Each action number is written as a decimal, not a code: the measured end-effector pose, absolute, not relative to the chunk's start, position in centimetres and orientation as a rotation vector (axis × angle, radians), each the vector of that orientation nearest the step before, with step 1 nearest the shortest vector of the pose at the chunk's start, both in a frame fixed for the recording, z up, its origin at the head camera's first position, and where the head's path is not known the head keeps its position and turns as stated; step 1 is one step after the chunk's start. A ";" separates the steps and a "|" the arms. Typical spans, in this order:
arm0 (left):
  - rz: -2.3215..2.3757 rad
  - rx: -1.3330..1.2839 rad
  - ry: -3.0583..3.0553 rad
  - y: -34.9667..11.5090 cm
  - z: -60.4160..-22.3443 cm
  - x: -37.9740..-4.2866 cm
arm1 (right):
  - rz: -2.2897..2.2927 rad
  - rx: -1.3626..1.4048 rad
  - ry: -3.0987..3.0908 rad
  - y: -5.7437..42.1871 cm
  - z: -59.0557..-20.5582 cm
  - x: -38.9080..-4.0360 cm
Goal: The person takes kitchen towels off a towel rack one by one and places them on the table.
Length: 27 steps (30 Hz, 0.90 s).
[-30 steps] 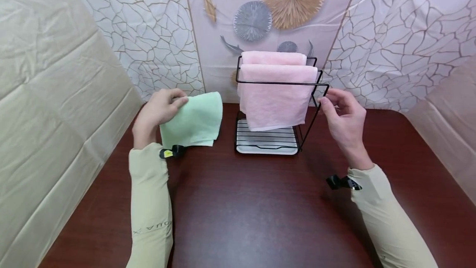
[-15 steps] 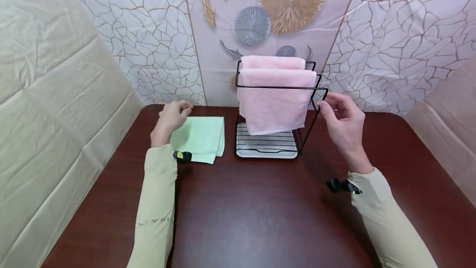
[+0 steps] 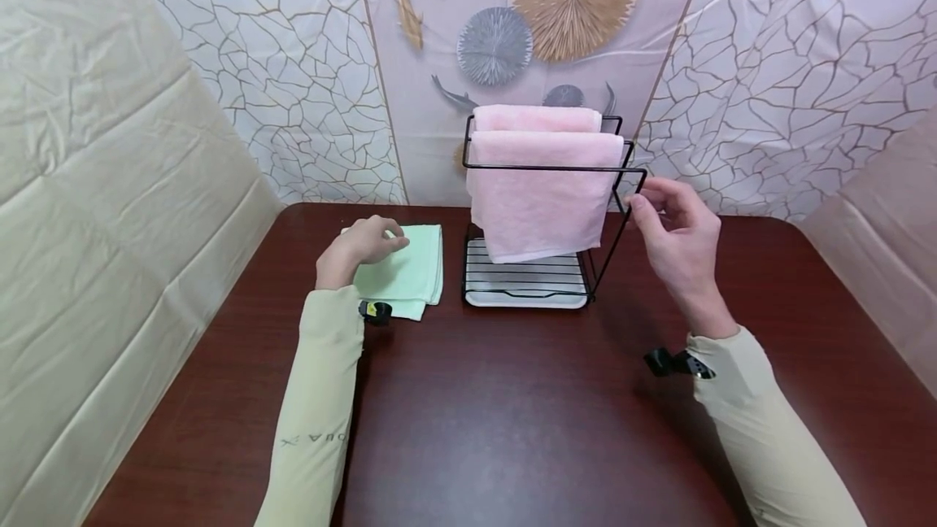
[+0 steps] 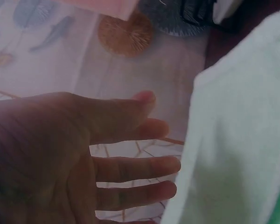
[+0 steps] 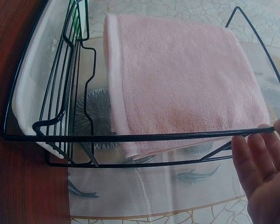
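Note:
A light green towel (image 3: 410,271) lies folded on the table, left of a black wire rack (image 3: 554,167). My left hand (image 3: 368,242) is over the towel's far left part. In the left wrist view its fingers (image 4: 135,169) are fairly straight with nothing between them, and the towel's edge is just past their tips. My right hand (image 3: 681,238) pinches the rack's right side bar between thumb and fingers, as the right wrist view also shows. Two pink towels hang over the rack's upper bars; the front towel (image 3: 545,202) partly covers the back towel (image 3: 538,118).
A white drip tray (image 3: 527,298) sits in the rack's base under a wire grid. The dark red-brown table (image 3: 498,413) extends forward of the rack. Patterned cloth walls (image 3: 307,63) stand behind and at both sides.
My left hand has let go of the green towel, which now lies flat on the table. That hand has since moved right over the towel. The right hand stays on the rack.

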<state>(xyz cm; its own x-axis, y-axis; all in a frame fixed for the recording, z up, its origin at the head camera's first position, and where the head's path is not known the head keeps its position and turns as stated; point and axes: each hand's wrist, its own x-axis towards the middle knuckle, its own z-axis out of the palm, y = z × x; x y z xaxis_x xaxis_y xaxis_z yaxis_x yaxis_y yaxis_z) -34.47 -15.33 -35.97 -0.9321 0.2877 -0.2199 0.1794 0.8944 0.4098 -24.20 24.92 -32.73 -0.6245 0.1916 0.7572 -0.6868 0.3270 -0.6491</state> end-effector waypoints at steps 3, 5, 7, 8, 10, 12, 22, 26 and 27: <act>0.656 0.391 2.855 -14.8 -35.3 -34.1 | 1.405 0.444 -1.799 24.8 -32.5 -24.0; 0.725 0.443 2.913 -14.4 -34.8 -33.7 | 1.405 0.445 -1.796 24.8 -32.5 -24.0; 0.783 0.502 2.972 -14.0 -34.2 -33.4 | 1.403 0.449 -1.795 24.8 -32.5 -23.9; 0.801 0.529 2.998 -13.9 -34.0 -33.2 | 1.403 0.451 -1.795 24.8 -32.5 -23.9; 0.832 0.564 3.048 -13.7 -33.5 -32.9 | 1.401 0.458 -1.797 24.7 -32.5 -23.9; 0.869 0.583 3.087 -13.6 -32.9 -32.4 | 1.405 0.464 -1.795 24.6 -32.4 -23.9; 1.073 0.748 3.237 -12.8 -29.4 -28.9 | 1.425 0.475 -1.786 24.4 -32.5 -24.0; 1.100 0.868 3.340 -12.0 -27.6 -27.7 | 1.417 0.458 -1.782 25.0 -33.0 -24.4; 1.115 0.905 3.354 -11.8 -27.2 -27.4 | 1.421 0.457 -1.778 25.0 -32.9 -24.4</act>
